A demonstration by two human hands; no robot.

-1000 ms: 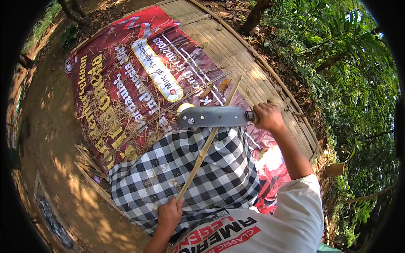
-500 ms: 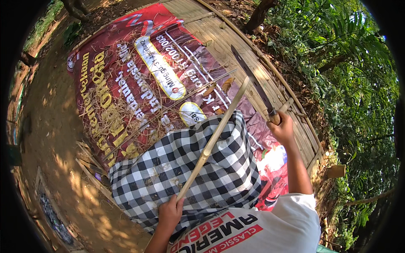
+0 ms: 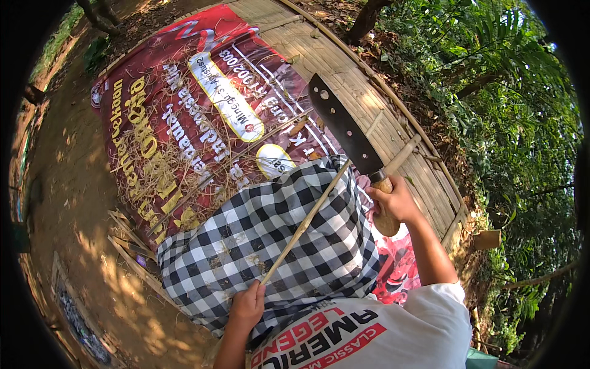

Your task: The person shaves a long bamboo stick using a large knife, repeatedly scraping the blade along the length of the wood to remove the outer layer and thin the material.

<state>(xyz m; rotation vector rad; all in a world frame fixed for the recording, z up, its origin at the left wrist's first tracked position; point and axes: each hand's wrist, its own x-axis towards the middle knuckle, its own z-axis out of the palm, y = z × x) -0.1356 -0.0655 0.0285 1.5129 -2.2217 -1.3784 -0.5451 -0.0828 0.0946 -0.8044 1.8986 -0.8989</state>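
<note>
My left hand (image 3: pixel 247 306) is closed around the near end of a thin bamboo strip (image 3: pixel 302 229). The strip slants up and right across a black-and-white checkered cloth (image 3: pixel 246 227) over my lap. In my right hand (image 3: pixel 398 200) is the wooden handle of a large knife (image 3: pixel 345 128), its dark, broad blade pierced by several round holes. The blade points up and left, flat side showing. Its lower end lies close to the far tip of the strip; whether they touch I cannot tell.
A red printed banner (image 3: pixel 184 80) strewn with bamboo shavings (image 3: pixel 147 160) covers much of a slatted bamboo platform (image 3: pixel 344 67). Bamboo pieces (image 3: pixel 132 246) lie at its left edge, beside bare earth (image 3: pixel 67 203). Dense green plants (image 3: pixel 504 123) grow along the right.
The knife has come nearer and leftward, turning so its broad side shows. The bamboo strip has rolled to look narrower, its far tip now lower. My left hand has hardly moved.
</note>
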